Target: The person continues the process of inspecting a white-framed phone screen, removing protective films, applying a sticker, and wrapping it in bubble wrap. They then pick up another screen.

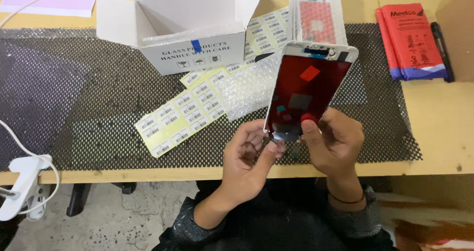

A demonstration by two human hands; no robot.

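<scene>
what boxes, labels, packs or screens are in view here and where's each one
Phone screen panel: held by both hands, white frame, red film.
Cardboard box: open, white, top centre on mat.
Label sheets: yellow backing, white stickers, mid-mat.
Red packs: stacked flat, top right.
Bubble-wrapped panel: behind the held screen.

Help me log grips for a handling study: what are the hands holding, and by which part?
Both hands, left hand and right hand, hold a white-framed phone screen panel by its lower end.

White-framed phone screen (307, 90) with dark red face, black mesh mat (89, 103) beneath, yellow-backed white barcode labels (182, 115) left of it, white box (190, 31) behind labels, red packets (411, 38) far right
</scene>
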